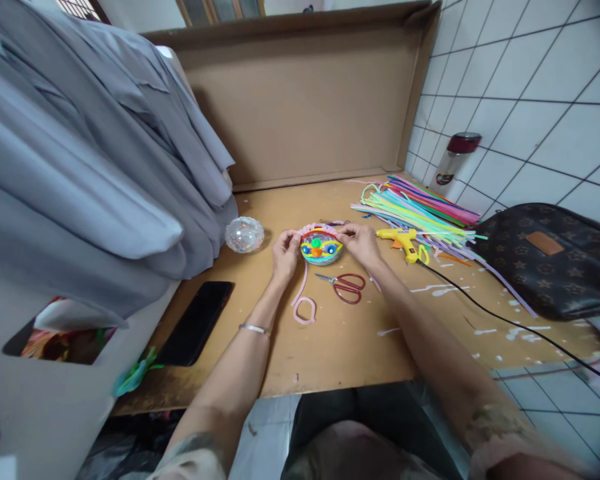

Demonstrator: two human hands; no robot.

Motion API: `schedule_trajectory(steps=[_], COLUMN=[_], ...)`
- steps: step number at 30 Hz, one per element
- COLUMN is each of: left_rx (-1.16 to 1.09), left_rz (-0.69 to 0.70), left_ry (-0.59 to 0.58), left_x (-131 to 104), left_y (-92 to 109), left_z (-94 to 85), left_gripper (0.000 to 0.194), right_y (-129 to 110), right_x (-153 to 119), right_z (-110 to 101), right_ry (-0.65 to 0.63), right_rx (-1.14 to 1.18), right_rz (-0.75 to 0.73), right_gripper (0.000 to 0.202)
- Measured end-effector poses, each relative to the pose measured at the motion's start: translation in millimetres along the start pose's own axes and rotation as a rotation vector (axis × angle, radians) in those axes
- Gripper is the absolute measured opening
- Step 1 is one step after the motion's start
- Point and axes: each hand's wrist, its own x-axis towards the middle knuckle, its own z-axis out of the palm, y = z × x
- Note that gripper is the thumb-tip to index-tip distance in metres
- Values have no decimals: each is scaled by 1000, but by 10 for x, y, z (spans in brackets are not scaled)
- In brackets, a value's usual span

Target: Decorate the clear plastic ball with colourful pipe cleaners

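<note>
A round, clear craft piece (321, 259) with a face of coloured pipe cleaners sits at the middle of the table. Yellow outlines its blue eyes, and orange and green show between them. Along its top edge runs a fuzzy pink pipe cleaner (305, 293), whose loose end trails down and curls into a loop. My left hand (286, 253) pinches the pink strip at the left rim. At the right rim, my right hand (361, 244) has its fingers closed on the strip too; the fingertips are partly hidden. Red-handled scissors (349, 288) lie just below the piece.
A clear ball (245, 235) stands left, with a black phone (196, 323) nearer me. On the right are a yellow glue gun (404, 241) with its cord, a pipe cleaner pile (420, 210), a bottle (453, 163) and a brown bag (555, 260). Cardboard (305, 100) stands behind.
</note>
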Motion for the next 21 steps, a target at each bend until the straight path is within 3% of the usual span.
schedule_trajectory(steps=[11,21], left_rx=[15,19], left_rz=[23,59], left_ry=[-55,-88], left_x=[39,27], left_y=[-10,26], left_z=[-23,0], left_gripper=[33,35], right_y=[-25,-236], right_x=[-43,72], right_z=[6,94], right_ry=[0,-27], right_rx=[42,83], right_rz=[-58,-212], right_gripper=[22,19])
